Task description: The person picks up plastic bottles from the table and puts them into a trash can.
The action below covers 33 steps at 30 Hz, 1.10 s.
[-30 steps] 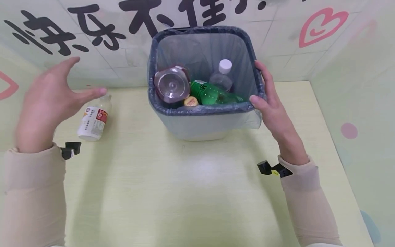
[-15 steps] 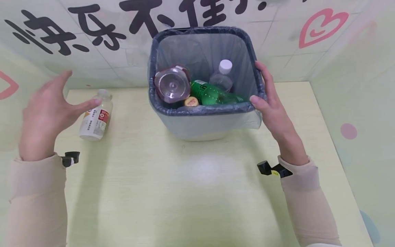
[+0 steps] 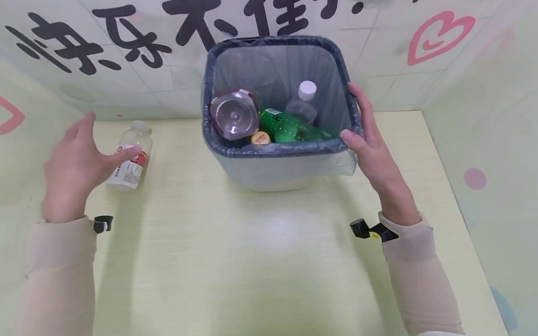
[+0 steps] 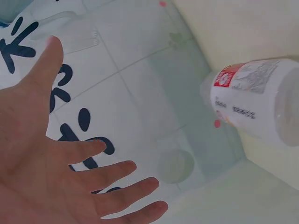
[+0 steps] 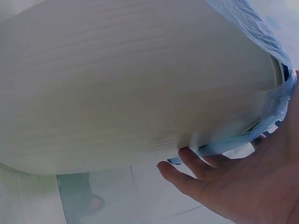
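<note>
My left hand (image 3: 75, 172) is held with thumb and fingers spread, just left of a white-labelled plastic bottle (image 3: 133, 176). In the head view the thumb overlaps the bottle, but the left wrist view has a gap between palm and bottle (image 4: 250, 100). The bottle lies on its side, neck toward the back wall. My right hand (image 3: 376, 156) grips the right rim of a lined trash bin (image 3: 277, 151), thumb at the front corner and fingers along the outside. Inside are a green bottle (image 3: 294, 128), a white-capped clear bottle (image 3: 304, 107) and an upturned clear-bottomed container (image 3: 235, 116).
A yellowish cap (image 3: 260, 138) shows among the bin's contents. The bin stands on a pale wooden table (image 3: 260, 252), close to the decorated back wall (image 3: 168, 95). Another wall (image 3: 496, 154) borders the table on the right.
My left hand has come down and slightly right, closer to the white-labelled bottle. The right hand, the bin and its contents look unchanged.
</note>
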Motion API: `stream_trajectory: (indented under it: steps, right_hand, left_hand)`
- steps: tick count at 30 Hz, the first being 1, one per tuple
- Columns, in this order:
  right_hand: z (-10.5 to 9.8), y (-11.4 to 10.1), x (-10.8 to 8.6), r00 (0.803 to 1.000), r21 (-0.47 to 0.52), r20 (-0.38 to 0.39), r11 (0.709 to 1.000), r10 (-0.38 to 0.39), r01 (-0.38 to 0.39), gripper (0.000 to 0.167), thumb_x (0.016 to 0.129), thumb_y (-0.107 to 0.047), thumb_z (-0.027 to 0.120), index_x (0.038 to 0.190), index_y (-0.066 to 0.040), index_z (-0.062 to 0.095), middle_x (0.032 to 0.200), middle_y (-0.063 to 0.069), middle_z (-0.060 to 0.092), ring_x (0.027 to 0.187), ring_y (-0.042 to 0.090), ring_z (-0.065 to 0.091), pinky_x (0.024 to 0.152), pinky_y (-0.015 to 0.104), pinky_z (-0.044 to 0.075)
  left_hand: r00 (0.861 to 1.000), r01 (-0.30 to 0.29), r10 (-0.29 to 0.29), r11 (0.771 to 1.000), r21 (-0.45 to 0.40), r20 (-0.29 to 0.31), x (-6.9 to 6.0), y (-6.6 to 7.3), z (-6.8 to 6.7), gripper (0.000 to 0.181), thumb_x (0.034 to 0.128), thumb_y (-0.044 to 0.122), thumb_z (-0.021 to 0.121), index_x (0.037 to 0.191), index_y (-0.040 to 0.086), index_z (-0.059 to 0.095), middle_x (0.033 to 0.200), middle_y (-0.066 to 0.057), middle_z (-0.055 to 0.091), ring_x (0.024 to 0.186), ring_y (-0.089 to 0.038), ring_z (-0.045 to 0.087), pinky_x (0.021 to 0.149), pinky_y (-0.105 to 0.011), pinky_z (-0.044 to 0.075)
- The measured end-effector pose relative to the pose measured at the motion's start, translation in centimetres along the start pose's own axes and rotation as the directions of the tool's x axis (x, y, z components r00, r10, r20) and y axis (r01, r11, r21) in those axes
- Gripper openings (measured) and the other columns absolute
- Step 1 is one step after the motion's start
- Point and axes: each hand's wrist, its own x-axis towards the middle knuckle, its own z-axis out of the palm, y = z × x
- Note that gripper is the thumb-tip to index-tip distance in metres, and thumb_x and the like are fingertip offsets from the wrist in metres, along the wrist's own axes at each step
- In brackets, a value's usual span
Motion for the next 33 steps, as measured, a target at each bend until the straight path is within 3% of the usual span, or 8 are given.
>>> stream_trajectory:
  steps: [10,20,33]
  right_hand:
    - [-0.1,-0.1,-0.2,1.0,0.017,-0.002,1.0,0.009,-0.009,0.073,0.096,-0.027,0.057,0.158,-0.021,0.021,0.162,-0.002,0.014,0.145,0.021,0.016,0.116,0.041,0.015]
    - [-0.1,-0.3,-0.4,1.0,0.019,-0.004,1.0,0.003,-0.003,0.072,0.096,-0.027,0.057,0.158,-0.021,0.02,0.163,-0.001,0.013,0.146,0.021,0.014,0.117,0.042,0.012]
    - [0.1,-0.2,-0.1,1.0,0.012,-0.003,1.0,-0.003,0.003,0.073,0.096,-0.027,0.058,0.158,-0.02,0.022,0.162,-0.001,0.015,0.145,0.02,0.016,0.117,0.039,0.014]
  left_hand:
    - [0.998,0.012,-0.01,0.999,-0.037,0.062,0.3,-0.7,1.5,0.119,0.0815,0.07,0.064,0.16,0.009,0.0,0.16,-0.03,0.013,0.139,-0.057,0.021,0.09,-0.08,0.025]
    - [0.992,0.046,-0.038,0.997,-0.064,0.122,1.0,-1.3,2.6,0.12,0.0808,0.076,0.058,0.16,0.007,0.0,0.157,-0.034,0.017,0.134,-0.059,0.025,0.088,-0.078,0.026]
    - [0.984,0.07,-0.062,0.997,-0.042,0.168,3.1,-4.2,3.7,0.127,0.0785,0.079,0.058,0.157,0.0,-0.002,0.149,-0.041,0.024,0.123,-0.064,0.03,0.086,-0.077,0.031]
